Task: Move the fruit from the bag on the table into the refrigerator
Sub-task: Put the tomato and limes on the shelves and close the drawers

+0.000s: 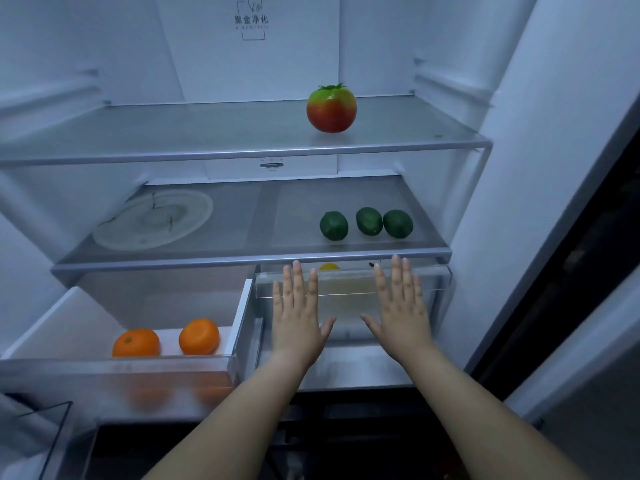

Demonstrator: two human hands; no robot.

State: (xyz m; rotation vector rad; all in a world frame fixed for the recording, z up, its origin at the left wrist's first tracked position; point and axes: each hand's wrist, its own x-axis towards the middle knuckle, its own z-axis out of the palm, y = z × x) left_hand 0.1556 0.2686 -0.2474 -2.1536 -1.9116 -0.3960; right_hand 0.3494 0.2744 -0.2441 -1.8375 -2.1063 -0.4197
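Head view: inside an open refrigerator [252,74], a person's left hand [298,306] and right hand [401,303] lie flat at lower centre of the frame. The fingers are straight and spread, and the palms face the clear front of the right-hand drawer [346,289]. Neither hand holds anything. They appear to press on the drawer front, though contact cannot be confirmed.

Fruit sits on every level. A red-and-green fruit [331,109] stands alone on the upper shelf [207,133], right of centre. Three limes [369,221] line the right half of the lower shelf [242,237], well apart from a pale plate [152,220] at its left. Two oranges [199,336] rest side by side in the left-hand drawer [117,379], which stands pulled out at lower left. A sliver of something yellow [329,267] shows just above the right-hand drawer's rim, between the fingertips; what it is cannot be told. The bag and the table are out of view.

The step in hand looks to be pushing the right-hand drawer home after loading it. Next, an even shove from both palms should seat it squarely. Then the open drawer with the oranges needs closing, unless more fruit waits in the bag.
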